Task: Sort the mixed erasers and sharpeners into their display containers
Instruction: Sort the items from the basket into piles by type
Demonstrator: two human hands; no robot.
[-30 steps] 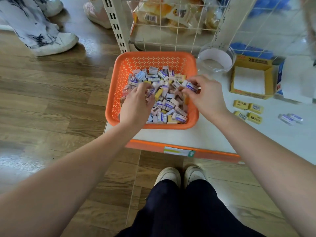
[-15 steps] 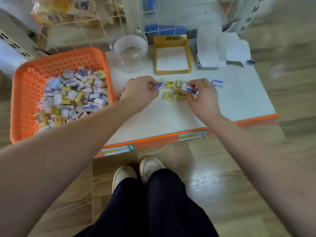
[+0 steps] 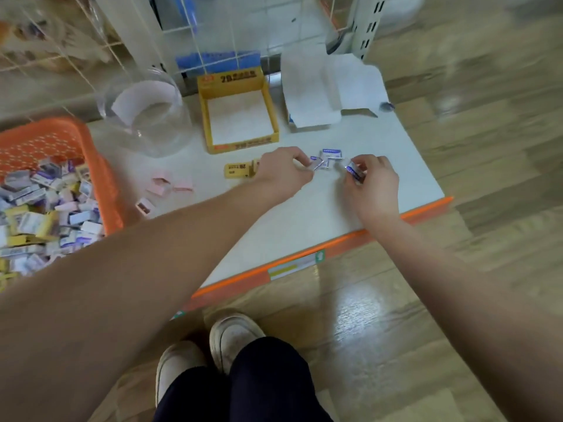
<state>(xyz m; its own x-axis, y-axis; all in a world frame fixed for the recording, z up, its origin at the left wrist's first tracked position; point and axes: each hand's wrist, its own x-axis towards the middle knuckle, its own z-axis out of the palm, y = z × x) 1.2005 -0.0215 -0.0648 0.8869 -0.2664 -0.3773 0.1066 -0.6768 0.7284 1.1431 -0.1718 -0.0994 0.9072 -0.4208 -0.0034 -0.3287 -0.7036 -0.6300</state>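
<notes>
Blue-label eraser was pinched at the fingertips of the left hand; the right hand pinched a second eraser. Both were just beside a loose eraser on the white shelf. Half a second before, the hands were at the yellow erasers.

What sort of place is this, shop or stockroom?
Probably a shop's stationery section: a low shelf with a price label on its orange edge, a wire rack of packaged goods behind it, and a printed yellow box for display stock.
</notes>
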